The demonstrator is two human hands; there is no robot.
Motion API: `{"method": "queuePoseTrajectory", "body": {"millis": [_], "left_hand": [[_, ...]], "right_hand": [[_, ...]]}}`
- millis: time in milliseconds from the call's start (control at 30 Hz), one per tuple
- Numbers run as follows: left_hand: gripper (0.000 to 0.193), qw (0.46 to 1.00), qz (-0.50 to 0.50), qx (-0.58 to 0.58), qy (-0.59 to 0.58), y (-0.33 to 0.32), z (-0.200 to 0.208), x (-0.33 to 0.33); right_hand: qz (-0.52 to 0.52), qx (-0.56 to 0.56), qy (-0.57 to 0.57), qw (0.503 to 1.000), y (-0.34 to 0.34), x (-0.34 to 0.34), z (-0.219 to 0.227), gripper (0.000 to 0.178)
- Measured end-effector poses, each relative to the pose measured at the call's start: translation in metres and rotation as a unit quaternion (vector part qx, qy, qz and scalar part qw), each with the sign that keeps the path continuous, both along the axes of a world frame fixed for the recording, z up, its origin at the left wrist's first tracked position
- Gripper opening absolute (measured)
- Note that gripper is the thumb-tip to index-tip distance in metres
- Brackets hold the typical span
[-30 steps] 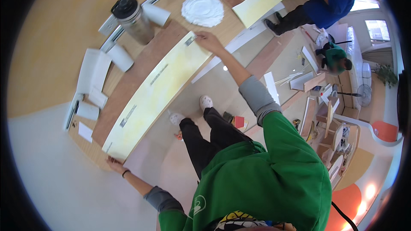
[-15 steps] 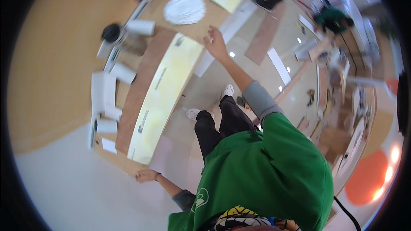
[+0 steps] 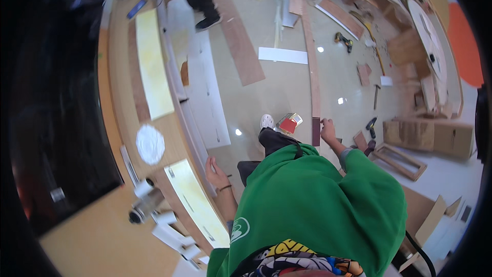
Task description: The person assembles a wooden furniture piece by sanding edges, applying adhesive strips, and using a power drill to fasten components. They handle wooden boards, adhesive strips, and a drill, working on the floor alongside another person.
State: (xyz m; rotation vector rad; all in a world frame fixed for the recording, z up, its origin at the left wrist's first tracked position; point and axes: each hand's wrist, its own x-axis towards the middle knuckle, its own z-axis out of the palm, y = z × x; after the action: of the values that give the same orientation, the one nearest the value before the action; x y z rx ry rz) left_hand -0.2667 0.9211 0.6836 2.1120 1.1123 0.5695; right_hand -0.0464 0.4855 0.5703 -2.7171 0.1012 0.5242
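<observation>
My left hand (image 3: 216,174) is empty, its fingers loosely stretched, beside the long edge of a wooden bench (image 3: 163,137). Nearest to it on the bench lies a yellow-cream strip (image 3: 199,202) along a brown board (image 3: 182,200). A crumpled round white bundle (image 3: 150,144) sits farther along the bench. To my right, my right hand (image 3: 328,131) hangs over the floor with fingers loosely bent and nothing visible in them. Below it is the dark end piece (image 3: 316,132) of a long narrow plank (image 3: 310,66).
A second yellow-cream strip (image 3: 155,64) lies on the far bench. Someone in dark trousers (image 3: 202,5) stands ahead. On the floor are a brown board (image 3: 238,41), a white panel (image 3: 283,55), drills (image 3: 344,42), a hammer (image 3: 376,96), a wooden frame (image 3: 398,162) and a cardboard box (image 3: 429,137).
My body and view have turned right, bringing the bench to my left side. Both hands have come away from around the near strip; my right hand now hangs over the floor.
</observation>
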Motion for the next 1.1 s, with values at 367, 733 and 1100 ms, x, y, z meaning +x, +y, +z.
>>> {"method": "queuePoseTrajectory", "body": {"millis": [367, 733, 1100], "left_hand": [[0.068, 0.556, -0.210, -0.798, -0.096, -0.050, -0.015, 0.355], [0.021, 0.720, -0.457, -0.488, 0.184, -0.150, -0.018, 0.579], [0.026, 0.850, -0.451, 0.026, 0.272, -0.162, -0.195, 0.727]], "right_hand": [[0.164, 0.353, -0.249, 0.887, 0.218, 0.148, 0.196, 0.047], [-0.516, 0.072, -0.308, 0.796, -0.070, 0.173, 0.025, 0.022], [-0.599, 0.171, -0.229, 0.748, -0.345, 0.413, -0.034, 0.036]]}}
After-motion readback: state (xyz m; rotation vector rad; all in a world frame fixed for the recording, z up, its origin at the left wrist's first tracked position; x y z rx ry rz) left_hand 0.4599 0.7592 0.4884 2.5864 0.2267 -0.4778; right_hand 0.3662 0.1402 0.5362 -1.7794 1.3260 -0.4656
